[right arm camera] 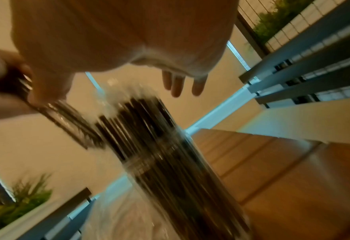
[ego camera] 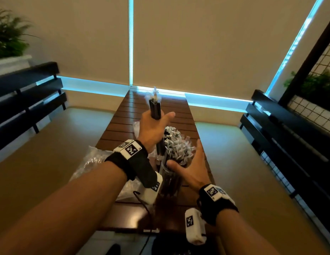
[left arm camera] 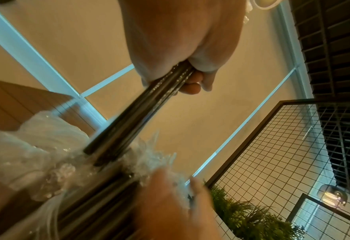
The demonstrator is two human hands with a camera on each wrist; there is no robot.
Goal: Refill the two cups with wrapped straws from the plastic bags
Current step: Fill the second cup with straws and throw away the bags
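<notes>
My left hand [ego camera: 154, 124] grips a small bundle of dark wrapped straws [ego camera: 155, 109] and holds it upright over the table. The bundle's lower end [left arm camera: 108, 146] reaches the frilly wrapper tops [ego camera: 179, 148] of many straws standing in a clear cup [ego camera: 168, 183]. My right hand [ego camera: 191, 166] is spread beside that cup, thumb against its straws, fingers straight [right arm camera: 178, 84]. In the right wrist view the cup [right arm camera: 180, 170] looks packed with dark straws. A second cup with straws [ego camera: 170, 132] stands just behind, mostly hidden.
The cups stand on a narrow slatted wooden table [ego camera: 123, 115]. Crumpled clear plastic bags [ego camera: 90, 161] lie on its left side. Dark benches [ego camera: 27, 92] flank the table on both sides [ego camera: 282, 126]. A wire grid panel with plants [ego camera: 319, 85] stands at right.
</notes>
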